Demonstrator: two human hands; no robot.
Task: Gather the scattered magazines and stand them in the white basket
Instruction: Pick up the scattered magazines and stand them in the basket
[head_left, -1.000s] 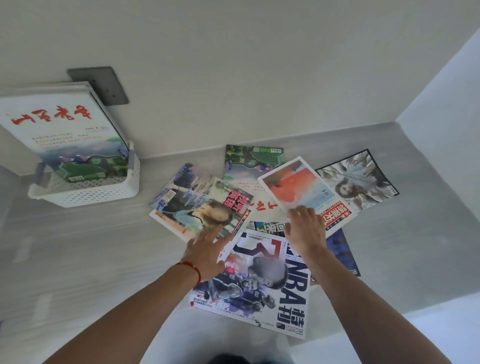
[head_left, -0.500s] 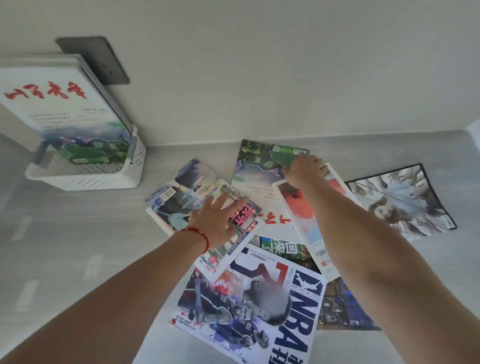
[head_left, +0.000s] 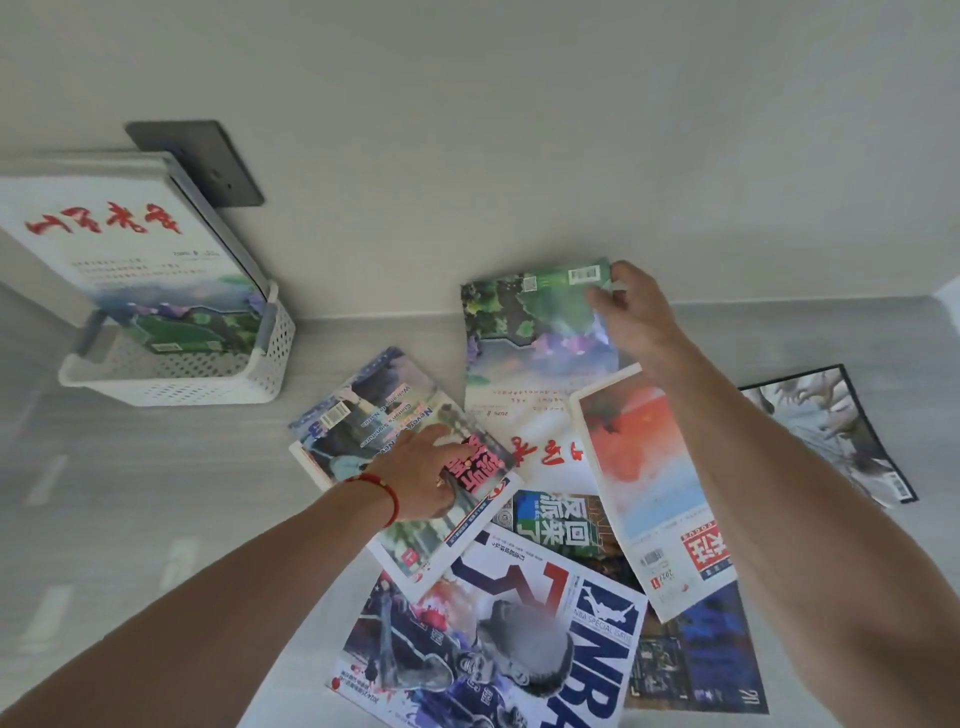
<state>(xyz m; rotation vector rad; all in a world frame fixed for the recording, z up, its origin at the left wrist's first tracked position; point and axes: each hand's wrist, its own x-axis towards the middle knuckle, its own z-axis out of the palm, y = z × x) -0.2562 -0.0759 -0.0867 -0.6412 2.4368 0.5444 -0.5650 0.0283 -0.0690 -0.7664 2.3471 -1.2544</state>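
The pale grey tabletop (head_left: 130, 519) meets a plain wall along its far edge, and a dark wall plate (head_left: 208, 161) sits on that wall above the far left corner. In that corner stands the white basket (head_left: 218, 384), perforated, with a white magazine with red script (head_left: 119, 260) upright inside it, leaning toward the wall.

The rest of the magazines lie overlapping across the middle of the tabletop. Nearest the front edge is the large NBA magazine (head_left: 493, 649), face up. Toward the far edge lies the green-and-white magazine (head_left: 530, 353), its far right corner lifted off the surface. Partly over it and the NBA issue lies the red-and-blue magazine (head_left: 649, 493), running under the right forearm. Left of centre a stack of two or three covers is topped by the pink-lettered magazine (head_left: 467, 499). A green-titled magazine (head_left: 561, 525) peeks out between the others, a dark blue magazine (head_left: 711, 654) lies under the right side of the pile, and a black-bordered magazine (head_left: 831, 431) lies apart toward the right edge.

The right hand (head_left: 634, 317) pinches the raised far corner of the green-and-white magazine, thumb under and fingers curled over it. The left hand (head_left: 421, 478), with a red cord (head_left: 384, 493) at the wrist, presses flat with straight fingers on the pink-lettered magazine.
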